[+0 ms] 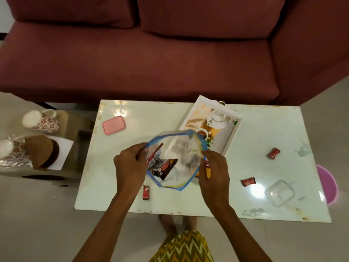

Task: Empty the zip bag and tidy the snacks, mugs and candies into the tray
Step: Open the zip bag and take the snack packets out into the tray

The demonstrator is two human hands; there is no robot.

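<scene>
A clear zip bag with a blue rim is held open above the white table. My left hand pinches its left rim and my right hand pinches the right rim. Inside lie a dark salted-peanuts packet and other snack packs. The white tray with a teapot picture sits just behind the bag. Three red candies lie loose on the table: one near the front left, one at the right, one farther right. Two flowered mugs stand on a side table at the left.
A pink lid lies on the table's left, a clear plastic box at its front right. A maroon sofa stands behind the table. A brown paper bag sits by the mugs. A pink tub is on the floor at the right.
</scene>
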